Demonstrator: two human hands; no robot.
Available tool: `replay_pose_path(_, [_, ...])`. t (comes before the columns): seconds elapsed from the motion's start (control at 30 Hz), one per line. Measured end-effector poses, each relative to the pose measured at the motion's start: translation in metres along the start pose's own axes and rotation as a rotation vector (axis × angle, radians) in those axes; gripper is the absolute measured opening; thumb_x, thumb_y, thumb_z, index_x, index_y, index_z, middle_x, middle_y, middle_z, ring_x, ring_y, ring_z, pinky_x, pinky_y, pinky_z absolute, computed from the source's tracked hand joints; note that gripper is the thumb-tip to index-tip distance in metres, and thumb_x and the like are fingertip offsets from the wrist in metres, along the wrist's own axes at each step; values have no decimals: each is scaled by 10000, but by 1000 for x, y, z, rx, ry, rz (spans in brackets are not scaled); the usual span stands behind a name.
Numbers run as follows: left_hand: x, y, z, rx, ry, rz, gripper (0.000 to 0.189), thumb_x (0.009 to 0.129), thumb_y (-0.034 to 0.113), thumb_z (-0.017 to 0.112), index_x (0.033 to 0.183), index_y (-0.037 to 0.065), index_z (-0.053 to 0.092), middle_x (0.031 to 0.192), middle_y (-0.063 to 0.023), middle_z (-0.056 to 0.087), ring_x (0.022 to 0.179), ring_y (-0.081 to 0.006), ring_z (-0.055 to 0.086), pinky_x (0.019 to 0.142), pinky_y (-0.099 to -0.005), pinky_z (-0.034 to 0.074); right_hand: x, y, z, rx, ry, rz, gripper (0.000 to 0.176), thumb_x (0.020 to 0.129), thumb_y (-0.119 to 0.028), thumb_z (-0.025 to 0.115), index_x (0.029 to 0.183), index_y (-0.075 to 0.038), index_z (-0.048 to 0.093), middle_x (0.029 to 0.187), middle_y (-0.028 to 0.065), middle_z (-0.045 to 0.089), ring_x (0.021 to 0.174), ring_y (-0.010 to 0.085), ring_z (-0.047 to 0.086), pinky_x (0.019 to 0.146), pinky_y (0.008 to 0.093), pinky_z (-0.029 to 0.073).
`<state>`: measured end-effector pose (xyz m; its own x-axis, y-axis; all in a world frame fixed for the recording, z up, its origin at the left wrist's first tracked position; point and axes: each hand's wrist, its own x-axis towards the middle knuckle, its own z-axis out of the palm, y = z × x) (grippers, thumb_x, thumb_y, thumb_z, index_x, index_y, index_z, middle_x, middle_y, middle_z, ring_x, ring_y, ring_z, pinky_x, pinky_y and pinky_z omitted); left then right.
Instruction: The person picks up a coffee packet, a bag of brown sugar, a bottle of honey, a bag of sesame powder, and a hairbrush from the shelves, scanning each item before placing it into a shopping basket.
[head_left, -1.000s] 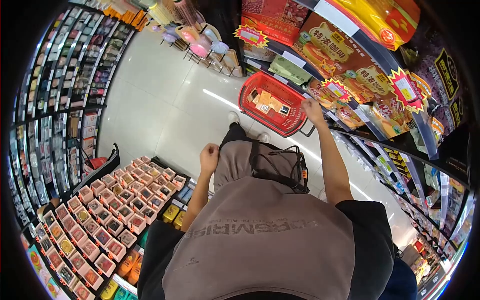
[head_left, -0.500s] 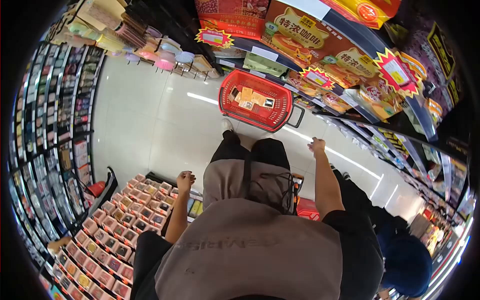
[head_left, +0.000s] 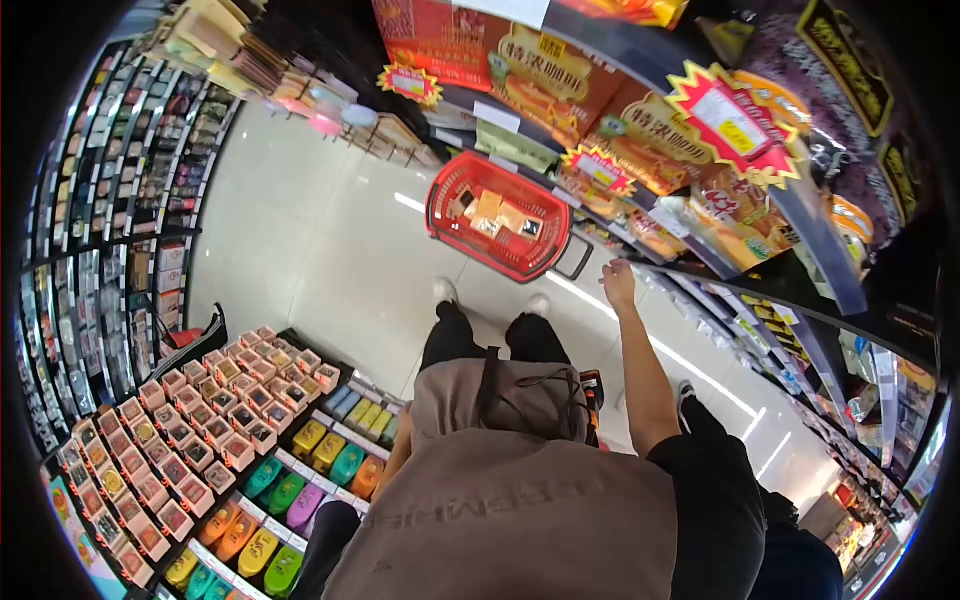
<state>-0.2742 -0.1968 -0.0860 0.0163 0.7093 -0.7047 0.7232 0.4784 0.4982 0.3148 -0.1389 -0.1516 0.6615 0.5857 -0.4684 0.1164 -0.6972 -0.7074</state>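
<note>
My right hand [head_left: 618,284] reaches forward over the floor, its fingers loosely bent and apart, with nothing visible in them. It is nearest to the black handle [head_left: 574,258] of a red shopping basket [head_left: 447,228], and a gap shows between them. The basket stands on the floor by the shelf, ahead of my feet. Several small boxes [head_left: 487,212] in pale orange lie in it, some with a dark window. Of my left arm only part of the forearm [head_left: 396,450] shows beside my grey-brown apron [head_left: 520,510]; the left hand itself is hidden.
Food packages [head_left: 545,75] with price tags fill the shelf ahead and right. At left are a display of small pink boxes [head_left: 190,420], rows of coloured bottles [head_left: 285,490] and a tall wall rack [head_left: 110,190]. Another person's dark-clothed leg [head_left: 703,415] is close on my right.
My view has shifted, bringing the basket slightly lower and left and revealing the bottles. My left hand has dropped from sight beside the apron. My right hand is closer to the basket handle.
</note>
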Motion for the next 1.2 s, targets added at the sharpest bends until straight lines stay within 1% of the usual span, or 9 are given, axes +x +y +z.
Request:
replay_pose_path(0.1, [8, 17, 21, 35, 17, -15, 310, 841, 269, 588, 932, -21, 650, 772, -105, 655, 721, -197, 605, 672, -337, 485, -6, -25, -23, 210, 95, -88, 263, 873, -132, 550, 1087, 5, 486, 885, 129, 627, 684, 179, 652, 567, 294, 494])
replay_pose_path(0.2, [18, 24, 31, -21, 35, -24, 313, 842, 258, 593, 950, -32, 645, 759, -110, 650, 706, -210, 611, 655, -336, 485, -6, -59, -61, 138, 168, -221, 259, 880, -123, 549, 1098, 5, 492, 890, 123, 627, 666, 166, 637, 568, 293, 496])
replay_pose_path(0.27, [34, 19, 41, -295, 58, -4, 273, 844, 238, 592, 941, -12, 645, 737, -99, 636, 648, -196, 603, 591, -319, 480, -16, -97, -85, 288, 231, -202, 254, 885, -115, 546, 1104, 4, 496, 916, 122, 623, 670, 157, 622, 550, 289, 485])
replay_pose_path(0.4, [22, 74, 44, -589, 16, -161, 198, 857, 211, 569, 889, 23, 622, 740, -73, 611, 592, -121, 550, 528, -258, 449, -29, -140, -139, 482, 335, -415, 219, 883, -101, 560, 1057, 24, 516, 935, 114, 618, 726, 159, 620, 645, 260, 482])
replay_pose_path(0.5, [27, 85, 60, -541, -16, -190, 192, 848, 206, 567, 882, 25, 620, 716, -61, 602, 585, -124, 546, 526, -257, 450, -64, -185, -180, 573, 350, -459, 212, 890, -105, 563, 1057, 17, 520, 926, 100, 616, 733, 137, 610, 630, 245, 467])
replay_pose_path(0.73, [54, 93, 91, -392, -92, 49, 199, 843, 203, 566, 899, 20, 620, 692, -50, 601, 598, -118, 550, 543, -246, 455, -131, -200, -240, 562, 353, -544, 182, 900, -131, 583, 1019, 4, 554, 886, 76, 626, 736, 123, 602, 643, 237, 461])
replay_pose_path(0.9, [60, 196, 66, -474, -105, 161, 219, 897, 181, 516, 961, -13, 596, 755, -76, 627, 657, -123, 584, 584, -251, 476, -151, -211, -261, 572, 370, -607, 190, 890, -126, 599, 1013, 12, 556, 896, 70, 615, 746, 119, 599, 664, 231, 455])
replay_pose_path(0.97, [86, 231, 53, -432, -94, 373, 227, 904, 185, 509, 1015, 5, 592, 843, -84, 639, 746, -135, 608, 639, -260, 502, -157, -212, -264, 604, 382, -628, 191, 887, -124, 604, 1011, 14, 557, 890, 66, 610, 746, 117, 597, 669, 227, 452])
replay_pose_path(1.2, [62, 461, -11, -547, -84, 831, 182, 922, 167, 542, 997, 8, 587, 819, -29, 613, 738, -89, 571, 626, -223, 453, -177, -217, -258, 654, 397, -672, 144, 906, -100, 556, 1001, 7, 564, 900, 80, 639, 739, 107, 579, 664, 224, 444])
